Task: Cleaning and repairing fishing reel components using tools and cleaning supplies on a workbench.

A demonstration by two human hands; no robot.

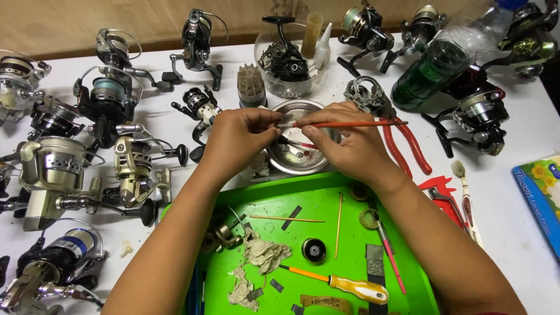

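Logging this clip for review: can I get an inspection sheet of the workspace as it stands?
Surface: white table with a green tray at the near edge.
Job's things: red-handled brush and a small part, hidden by fingers, held over a steel bowl.
Clutter: fishing reels left and far side, red pliers, orange screwdriver, rag scraps, green bottle.
Grippers: left hand pinches the part; right hand grips the brush.
Cables: nothing seen.
Surroundings: wooden wall behind.
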